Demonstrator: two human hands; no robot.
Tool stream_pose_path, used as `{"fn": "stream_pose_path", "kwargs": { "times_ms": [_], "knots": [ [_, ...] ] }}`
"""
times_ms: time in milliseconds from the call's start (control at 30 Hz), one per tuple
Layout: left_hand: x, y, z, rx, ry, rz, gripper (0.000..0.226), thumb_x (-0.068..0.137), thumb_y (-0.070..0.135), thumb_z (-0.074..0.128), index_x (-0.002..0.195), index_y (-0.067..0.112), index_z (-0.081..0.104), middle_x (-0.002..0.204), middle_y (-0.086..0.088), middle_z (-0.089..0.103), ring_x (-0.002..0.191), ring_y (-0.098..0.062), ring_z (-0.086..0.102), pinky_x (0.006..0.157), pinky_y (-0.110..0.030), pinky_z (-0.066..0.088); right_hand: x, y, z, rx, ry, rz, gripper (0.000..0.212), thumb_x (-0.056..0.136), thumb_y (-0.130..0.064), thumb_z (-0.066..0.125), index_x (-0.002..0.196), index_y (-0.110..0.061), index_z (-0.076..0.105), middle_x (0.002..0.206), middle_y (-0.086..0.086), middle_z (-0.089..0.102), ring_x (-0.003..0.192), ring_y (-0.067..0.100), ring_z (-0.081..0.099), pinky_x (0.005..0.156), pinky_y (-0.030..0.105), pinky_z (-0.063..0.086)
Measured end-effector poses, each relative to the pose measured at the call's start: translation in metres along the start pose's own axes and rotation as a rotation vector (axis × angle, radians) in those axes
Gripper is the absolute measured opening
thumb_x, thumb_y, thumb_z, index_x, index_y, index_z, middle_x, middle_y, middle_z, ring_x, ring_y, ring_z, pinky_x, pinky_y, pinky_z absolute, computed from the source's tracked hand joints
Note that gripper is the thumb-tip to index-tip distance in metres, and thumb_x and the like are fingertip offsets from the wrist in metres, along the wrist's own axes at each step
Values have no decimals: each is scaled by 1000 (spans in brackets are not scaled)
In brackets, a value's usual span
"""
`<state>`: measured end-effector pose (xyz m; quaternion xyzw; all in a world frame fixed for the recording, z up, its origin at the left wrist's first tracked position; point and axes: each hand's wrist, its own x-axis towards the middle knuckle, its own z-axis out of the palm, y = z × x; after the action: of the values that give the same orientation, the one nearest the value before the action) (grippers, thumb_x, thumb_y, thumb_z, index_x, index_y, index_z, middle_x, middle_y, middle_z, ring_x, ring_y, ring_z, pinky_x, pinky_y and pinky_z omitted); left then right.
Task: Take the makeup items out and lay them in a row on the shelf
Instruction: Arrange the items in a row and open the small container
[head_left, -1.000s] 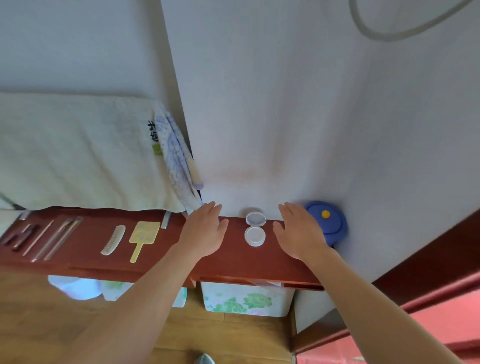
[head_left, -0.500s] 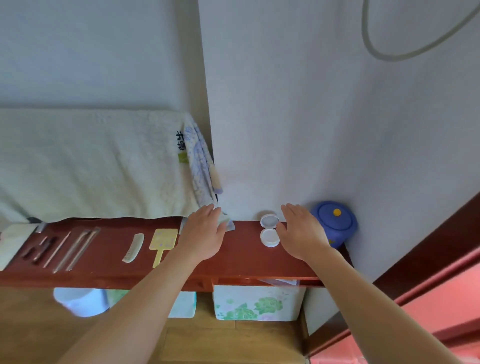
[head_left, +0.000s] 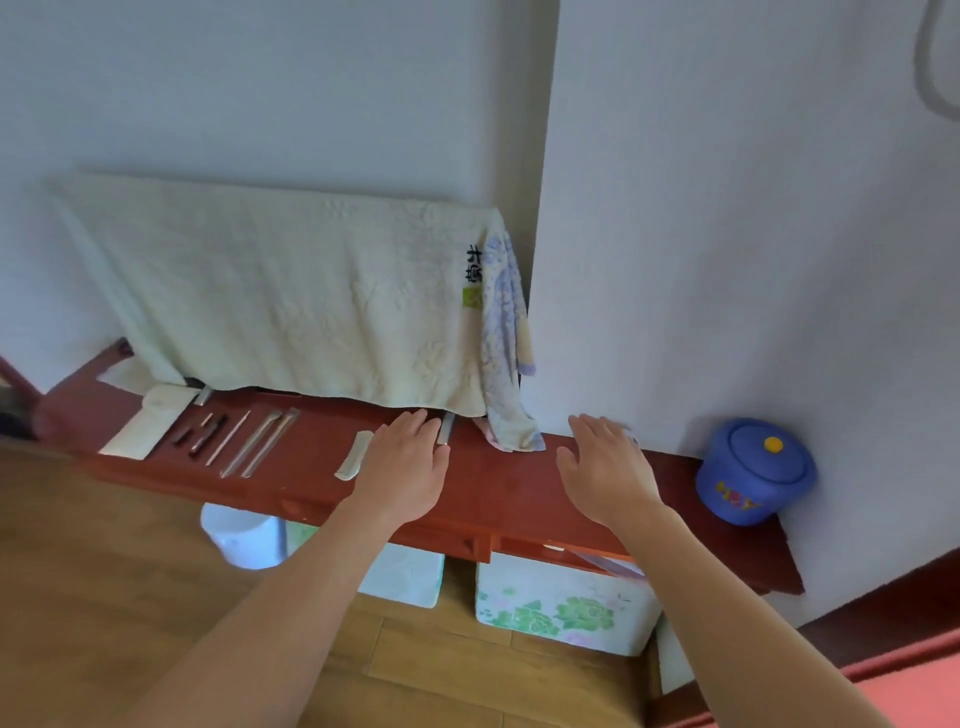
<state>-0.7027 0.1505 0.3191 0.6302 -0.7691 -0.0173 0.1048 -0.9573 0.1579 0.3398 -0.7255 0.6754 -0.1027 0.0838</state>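
left hand (head_left: 402, 465) flat, palm down | right hand (head_left: 605, 470) same | shelf (head_left: 498, 488)

Glossy red wooden shelf (head_left: 498, 488)

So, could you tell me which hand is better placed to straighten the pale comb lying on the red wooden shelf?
The left hand, probably. It hovers open right beside the pale comb, while the right hand is further along the red wooden shelf, towards the blue lidded pot.
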Motion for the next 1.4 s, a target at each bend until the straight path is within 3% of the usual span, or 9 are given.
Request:
{"fn": "stream_pose_path", "kwargs": {
  "times_ms": [167,300,400,533,933,1200,1400],
  "knots": [
    [-26,-20,-5,30,-24,-163,47,102,35,35,143,14,44,150,-6,43,140,-25,36,113,-43,33,12,-26,8,25,-36,-159,41,96,-33,38,129,-10,50,130,4,55,121,24,46,100,39,39],
    [-53,-43,-14,34,-5,-270,45,102,36,34,142,18,42,146,-4,47,137,-23,40,110,-42,36,18,-57,19,44,-56,-248,42,95,-38,37,130,-18,48,127,-2,57,114,19,50,97,38,45],
    [-74,-67,-22,43,9,-346,45,103,34,35,142,15,44,146,-4,47,138,-22,39,112,-39,33,21,-88,26,20,-69,-300,45,97,-38,35,136,-19,45,136,-2,52,124,19,46,104,39,40],
    [-96,-109,-28,19,13,-430,51,105,38,31,150,16,35,158,-3,33,147,-20,25,119,-39,21,26,-135,39,-43,-102,-372,53,100,-37,35,147,-14,35,150,1,40,139,20,32,113,38,28],
    [-148,-274,-60,34,9,-469,51,105,39,30,151,17,33,158,-2,32,148,-20,23,120,-40,22,30,-316,102,-47,-173,-449,56,101,-38,30,152,-15,27,157,2,28,146,21,20,118,37,18],
    [-129,-352,-61,45,-23,-462,49,104,40,32,148,18,38,155,-2,37,145,-20,30,118,-38,25,70,-377,137,-52,-223,-385,58,97,-43,28,150,-21,28,157,-2,29,145,20,22,113,49,30],
    [-72,-404,-52,76,-37,-438,48,104,41,32,146,19,40,152,-1,41,142,-20,34,116,-37,27,136,-404,165,-46,-230,-413,58,100,-42,28,152,-16,25,157,1,28,146,19,21,120,38,19]
  ]
}}
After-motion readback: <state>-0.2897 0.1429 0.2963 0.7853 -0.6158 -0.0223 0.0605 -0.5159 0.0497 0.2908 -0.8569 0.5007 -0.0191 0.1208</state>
